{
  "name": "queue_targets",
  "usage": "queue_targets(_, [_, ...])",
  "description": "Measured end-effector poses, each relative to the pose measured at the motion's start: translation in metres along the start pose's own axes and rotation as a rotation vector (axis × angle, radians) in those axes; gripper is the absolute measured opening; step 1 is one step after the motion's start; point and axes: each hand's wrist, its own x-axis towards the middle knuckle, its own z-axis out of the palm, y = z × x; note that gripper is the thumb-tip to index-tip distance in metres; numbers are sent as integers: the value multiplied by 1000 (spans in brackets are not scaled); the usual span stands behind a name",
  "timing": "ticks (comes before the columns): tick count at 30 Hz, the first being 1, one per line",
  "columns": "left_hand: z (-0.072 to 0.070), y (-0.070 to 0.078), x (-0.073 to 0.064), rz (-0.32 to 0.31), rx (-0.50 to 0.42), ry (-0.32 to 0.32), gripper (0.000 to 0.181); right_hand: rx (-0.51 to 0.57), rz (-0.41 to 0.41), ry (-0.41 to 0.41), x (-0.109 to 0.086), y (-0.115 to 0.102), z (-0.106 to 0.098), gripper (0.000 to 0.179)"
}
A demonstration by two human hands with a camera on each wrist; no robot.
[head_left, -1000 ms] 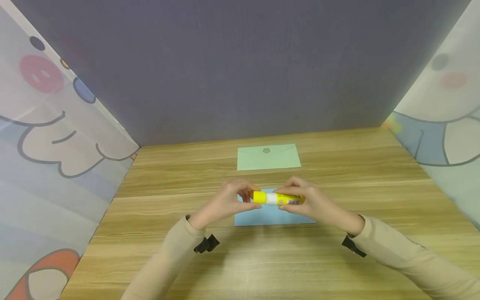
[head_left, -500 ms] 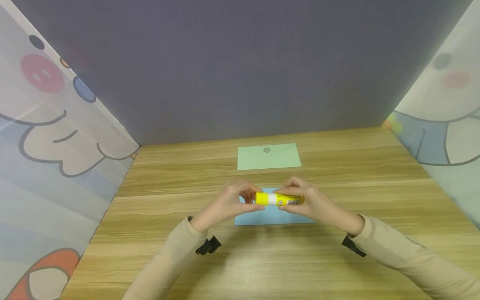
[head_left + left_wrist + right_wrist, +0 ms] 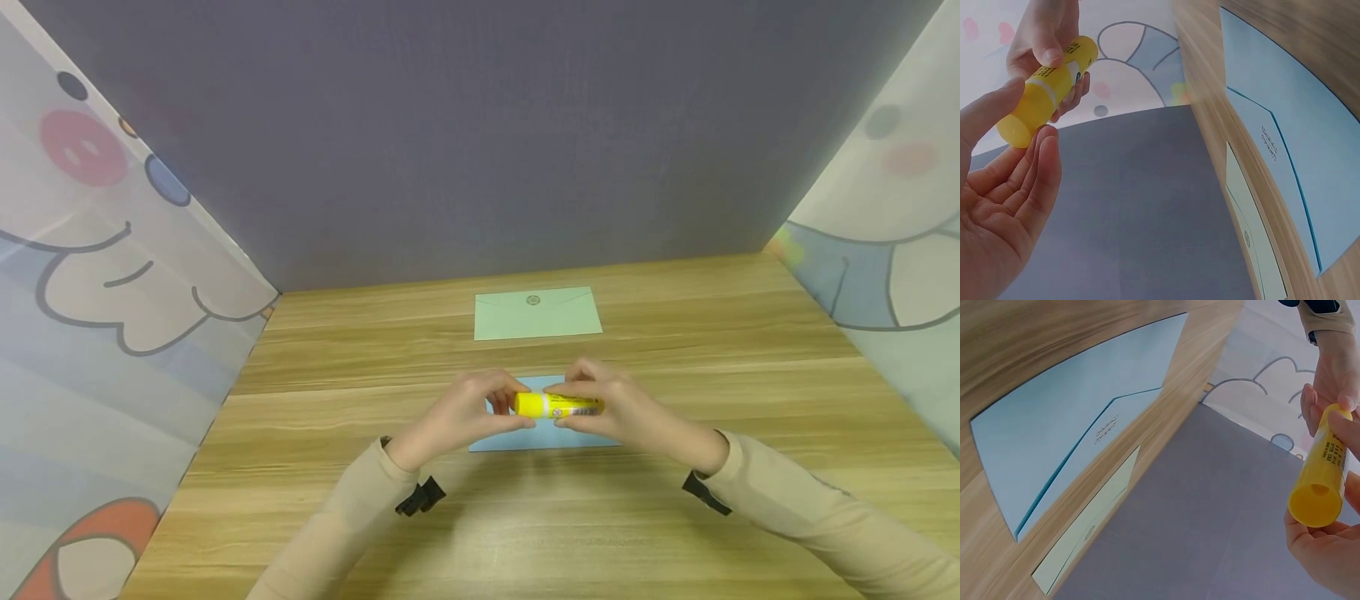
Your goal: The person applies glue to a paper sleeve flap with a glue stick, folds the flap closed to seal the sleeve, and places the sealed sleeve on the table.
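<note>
A yellow glue stick (image 3: 577, 406) lies level between my two hands, above a blue envelope (image 3: 517, 438). My left hand (image 3: 465, 415) pinches its yellow cap (image 3: 1025, 119) between thumb and fingers. At the other end, my right hand (image 3: 633, 408) grips the printed barrel (image 3: 1325, 456). A narrow white band shows between cap and barrel. The blue envelope lies flat on the table, partly hidden by the hands in the head view; its flap edge and small print show in both wrist views.
A pale green envelope (image 3: 536, 318) with a round seal mark lies farther back on the wooden table (image 3: 360, 350). A dark grey panel (image 3: 480, 150) rises behind the table. Cartoon-printed sheets (image 3: 112, 333) stand at both sides.
My left hand has moved right with the cap, toward the barrel. The white section between them has become much narrower. Both hands and the glue stick have dropped slightly in the head view.
</note>
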Motion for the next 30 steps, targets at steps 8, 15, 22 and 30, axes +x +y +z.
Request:
queue_targets(8, [-1, 4, 0, 0, 9, -13, 26, -16, -19, -2, 2, -3, 0, 34])
queue_targets(15, [-1, 6, 1, 6, 4, -34, 25, -36, -18, -2, 2, -3, 1, 36])
queue_targets(22, [3, 4, 3, 13, 8, -18, 23, -27, 6, 3, 1, 0, 0, 37])
queue_targets(30, [9, 1, 5, 9, 30, -3, 23, -12, 42, -2, -1, 3, 0, 33])
